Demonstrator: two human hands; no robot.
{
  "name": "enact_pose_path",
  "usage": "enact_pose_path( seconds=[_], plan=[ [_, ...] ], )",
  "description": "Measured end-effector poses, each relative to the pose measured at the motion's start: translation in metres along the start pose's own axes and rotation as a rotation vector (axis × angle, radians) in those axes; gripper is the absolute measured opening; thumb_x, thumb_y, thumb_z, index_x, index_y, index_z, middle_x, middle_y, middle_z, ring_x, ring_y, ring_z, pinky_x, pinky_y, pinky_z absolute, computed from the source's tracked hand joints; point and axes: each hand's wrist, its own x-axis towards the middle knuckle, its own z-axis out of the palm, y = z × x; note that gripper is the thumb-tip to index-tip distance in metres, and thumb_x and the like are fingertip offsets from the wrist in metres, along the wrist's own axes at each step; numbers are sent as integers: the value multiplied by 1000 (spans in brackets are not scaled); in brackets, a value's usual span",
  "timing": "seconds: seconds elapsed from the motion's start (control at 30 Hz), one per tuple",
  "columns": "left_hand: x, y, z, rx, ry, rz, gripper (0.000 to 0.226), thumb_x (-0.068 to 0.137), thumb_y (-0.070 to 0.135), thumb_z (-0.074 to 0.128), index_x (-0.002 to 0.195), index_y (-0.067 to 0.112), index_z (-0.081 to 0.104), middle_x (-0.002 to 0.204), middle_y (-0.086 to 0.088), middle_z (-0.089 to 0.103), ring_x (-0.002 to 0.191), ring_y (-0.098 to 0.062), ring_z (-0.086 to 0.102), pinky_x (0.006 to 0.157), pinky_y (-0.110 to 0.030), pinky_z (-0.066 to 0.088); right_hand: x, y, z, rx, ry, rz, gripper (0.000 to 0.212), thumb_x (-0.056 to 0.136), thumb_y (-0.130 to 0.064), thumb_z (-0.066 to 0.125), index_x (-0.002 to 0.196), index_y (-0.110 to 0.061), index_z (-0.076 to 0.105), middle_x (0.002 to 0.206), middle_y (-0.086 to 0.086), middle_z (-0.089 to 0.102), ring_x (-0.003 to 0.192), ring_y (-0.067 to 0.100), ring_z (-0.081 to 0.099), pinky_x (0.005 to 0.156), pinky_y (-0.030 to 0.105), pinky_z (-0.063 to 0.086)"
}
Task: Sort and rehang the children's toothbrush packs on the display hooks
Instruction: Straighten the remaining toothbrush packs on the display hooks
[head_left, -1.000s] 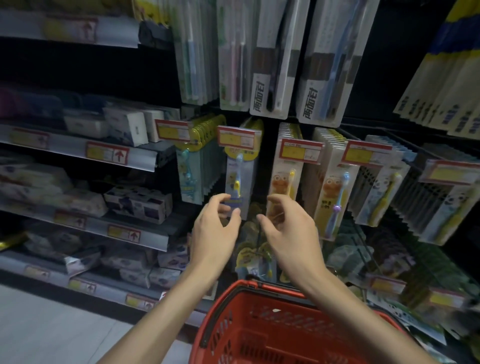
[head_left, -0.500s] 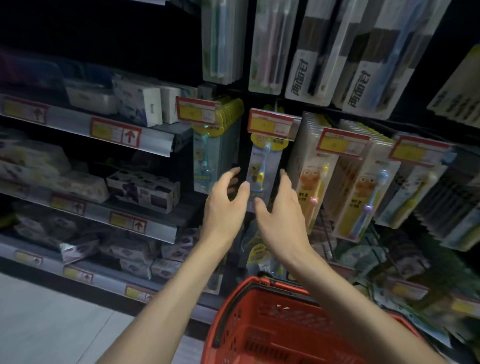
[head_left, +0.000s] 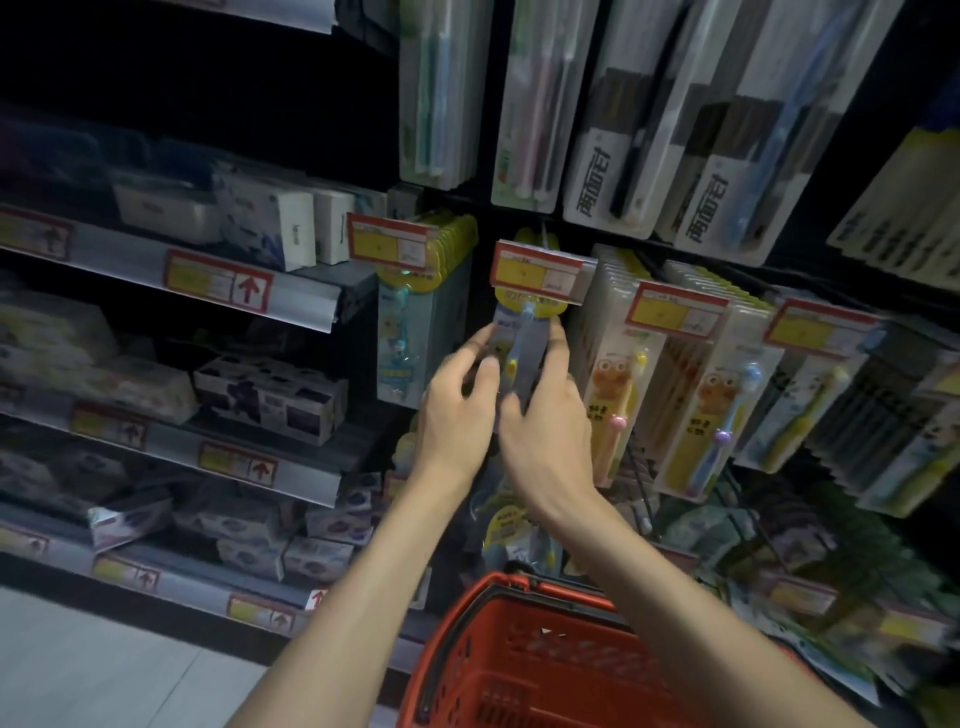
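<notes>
Both hands are up at one hook: the left hand (head_left: 457, 410) and right hand (head_left: 545, 415) pinch the side edges of the blue toothbrush pack (head_left: 522, 353) hanging under its price tag (head_left: 540, 270), likely to steady it square on the peg. The red basket (head_left: 519, 660) waits below, within easy reach.

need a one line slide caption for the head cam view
Both hands, left hand and right hand, close around a hanging toothbrush pack above a red basket.

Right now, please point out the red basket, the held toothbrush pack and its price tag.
Basket (head_left: 470, 623): head view, left rim.
Pack (head_left: 522, 358): head view, front between hands.
Price tag (head_left: 540, 271): head view, centre.
</notes>
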Motion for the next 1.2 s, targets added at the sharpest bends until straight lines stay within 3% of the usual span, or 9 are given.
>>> enact_pose_path(
  seconds=[0.13,0.27,0.43,0.6,0.8,0.97,1.07,1.2],
  plan=[
    [0,1,0,-9,-15,-21,43,106,26,50,149,28,56,144,9,63,132,-7,59,114,-39,49,2,-1,-2,-11,-12,6,82,103,-19,54,167,-33,5,137,11,60,108,31,67,76,38,52],
    [-1,2,-3,-12,-34,-13,42,105,26,52,146,28,58,138,11,67,127,-4,62,109,-36,52,-2,1,-9,-16,-31,5,84,101,-16,56,166,-34,7,137,10,60,106,30,68,75,39,55],
    [-4,3,-2,22,-32,10,42,105,18,55,146,26,58,131,10,69,120,0,64,97,-20,52,-4,5,-13,-15,-56,0,81,102,-16,57,166,-33,11,140,8,57,101,23,63,73,32,46],
    [-6,2,-1,69,12,21,37,104,17,55,138,29,61,129,10,69,118,-1,64,100,-28,54,-7,10,-13,-9,-57,4,80,100,-13,57,165,-32,13,142,5,56,106,24,67,74,34,50],
    [-12,-4,1,167,81,0,37,101,18,55,134,31,62,127,7,67,112,-6,64,97,-38,57,-19,19,-5,-43,-92,19,78,101,-14,58,165,-26,16,146,7,53,120,28,64,86,36,50],
    [-13,-6,4,186,59,-24,35,100,17,56,130,33,65,127,6,65,109,-4,64,95,-32,57,-18,24,1,-29,-147,48,73,99,-10,57,164,-19,24,149,12,51,134,31,55,105,43,48],
    [-14,-5,2,199,43,-35,37,100,18,56,132,34,64,130,8,62,110,-2,63,92,-28,54,-16,26,2,-25,-158,55,72,99,-9,57,163,-19,25,150,11,51,136,31,54,106,41,47],
    [-18,-5,0,227,47,-39,38,101,18,56,135,30,63,130,9,61,112,-5,63,94,-32,56,-18,31,2,-2,-161,52,71,99,-10,58,162,-21,28,149,8,53,135,27,55,104,41,50]
  ],
)
